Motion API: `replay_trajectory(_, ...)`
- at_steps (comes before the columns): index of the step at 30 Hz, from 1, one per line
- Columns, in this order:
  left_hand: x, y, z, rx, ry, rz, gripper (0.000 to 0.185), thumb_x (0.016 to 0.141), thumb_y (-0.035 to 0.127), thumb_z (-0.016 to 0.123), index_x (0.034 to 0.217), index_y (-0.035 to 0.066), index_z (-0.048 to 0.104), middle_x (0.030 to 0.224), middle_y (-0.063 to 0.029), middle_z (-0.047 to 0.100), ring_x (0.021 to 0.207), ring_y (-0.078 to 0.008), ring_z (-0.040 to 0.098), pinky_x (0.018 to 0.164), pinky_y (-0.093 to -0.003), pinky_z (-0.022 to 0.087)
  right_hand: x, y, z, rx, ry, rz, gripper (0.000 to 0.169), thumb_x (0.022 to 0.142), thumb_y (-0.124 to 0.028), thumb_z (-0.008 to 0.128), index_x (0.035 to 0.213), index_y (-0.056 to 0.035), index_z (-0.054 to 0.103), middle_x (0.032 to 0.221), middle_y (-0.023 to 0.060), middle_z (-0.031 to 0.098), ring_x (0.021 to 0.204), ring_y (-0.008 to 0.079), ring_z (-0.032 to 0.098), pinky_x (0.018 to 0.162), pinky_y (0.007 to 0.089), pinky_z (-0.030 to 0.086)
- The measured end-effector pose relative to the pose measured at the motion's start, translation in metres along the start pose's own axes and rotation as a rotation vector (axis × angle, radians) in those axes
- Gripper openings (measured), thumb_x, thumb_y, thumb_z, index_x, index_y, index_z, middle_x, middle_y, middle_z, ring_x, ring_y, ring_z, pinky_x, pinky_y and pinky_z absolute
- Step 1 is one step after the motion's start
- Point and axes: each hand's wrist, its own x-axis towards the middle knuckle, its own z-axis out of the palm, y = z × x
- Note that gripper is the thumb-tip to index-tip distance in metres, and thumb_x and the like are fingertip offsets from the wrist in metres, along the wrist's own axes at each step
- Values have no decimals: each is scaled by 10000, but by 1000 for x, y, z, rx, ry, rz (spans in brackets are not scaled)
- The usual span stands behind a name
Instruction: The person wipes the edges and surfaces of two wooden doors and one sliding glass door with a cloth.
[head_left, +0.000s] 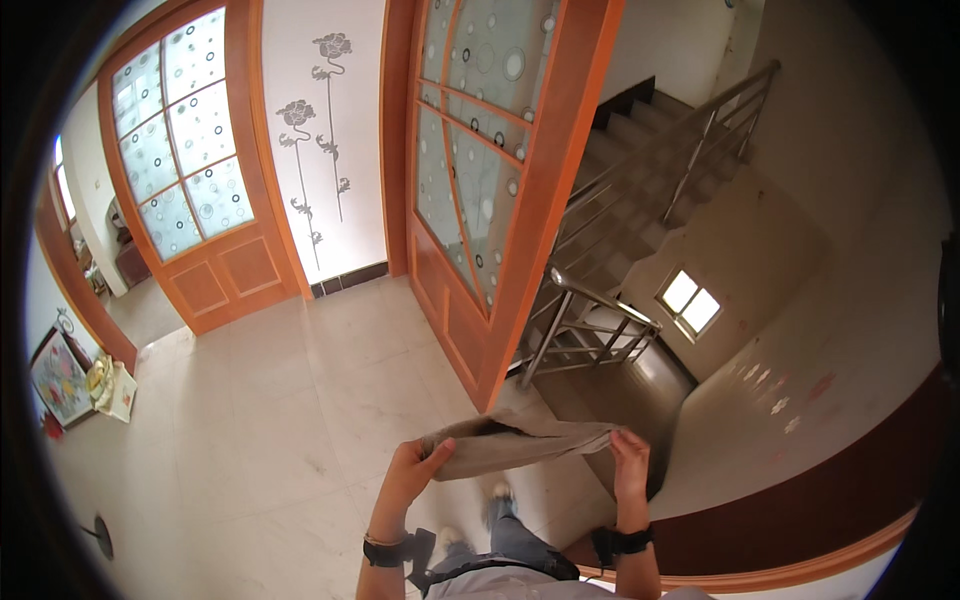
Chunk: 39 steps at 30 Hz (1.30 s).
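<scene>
A grey-brown folded cloth (517, 451) stretches between my two hands at about waist height. My left hand (412, 469) pinches its left end, thumb on top. At the opposite end, the fingers of my right hand (630, 457) grip a gathered corner. The upper edge of the cloth gapes in a dark fold near the middle. Both wrists wear black straps with small devices. Beyond the cloth stands an orange-brown wooden door (517, 247) with patterned glass panes, swung open. My shoes (502, 491) show on the tiled floor below.
Past the door, stairs (637, 157) with a metal railing (600, 322) go up and down; the stairwell edge lies close on my right. Another glazed door (240, 277) is at the left. A framed picture (61, 379) leans by the wall beside a wrapped bouquet (105, 382).
</scene>
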Motion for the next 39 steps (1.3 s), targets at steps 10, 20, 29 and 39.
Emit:
replay_trajectory(10,124,-30,-29,465,65,210,380,904,375,555,921,13,670,711,-209,608,639,-264,581,630,-338,455,146,58,94,63,202,122,134,795,-137,705,857,-21,677,728,-16,580,665,75,513,615,215,394)
replay_trajectory(20,289,118,-27,-23,-31,185,383,959,321,488,922,-18,663,716,-62,647,631,-103,578,591,-246,449,310,-38,184,-98,-64,-443,170,884,-139,619,975,2,646,762,57,648,677,87,570,628,224,444)
replay_trajectory(29,423,324,69,432,-62,1339,800,852,272,613,1428,-45,157,1490,-217,185,1373,-342,202,1104,-423,193,396,-176,275,-392,-122,-1300,1051,712,-343,781,1449,-5,112,1469,200,243,1373,303,226,1112,423,186)
replay_trajectory(39,537,164,122,488,89,1383,672,877,259,487,1371,-109,219,1401,-328,238,1290,-484,257,1070,-531,184,399,-58,291,-255,-184,-854,727,736,-142,741,1324,32,351,1119,173,592,1020,197,583,870,324,466)
